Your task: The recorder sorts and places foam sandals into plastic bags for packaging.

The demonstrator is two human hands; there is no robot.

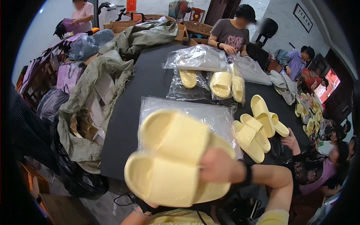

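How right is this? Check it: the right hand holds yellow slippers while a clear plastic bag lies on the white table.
The table is black, not white, in the head view; the right hand, slippers and clear plastic bag are correct.

Packing workshop, bagged slippers [221, 83], sacks [140, 37], co-workers [229, 35]

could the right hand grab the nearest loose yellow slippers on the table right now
Probably not straight away: the right hand appears busy with the yellow slippers it is holding. With it freed, likely yes, since the loose slippers lie close by, seemingly uncovered, on the black table.
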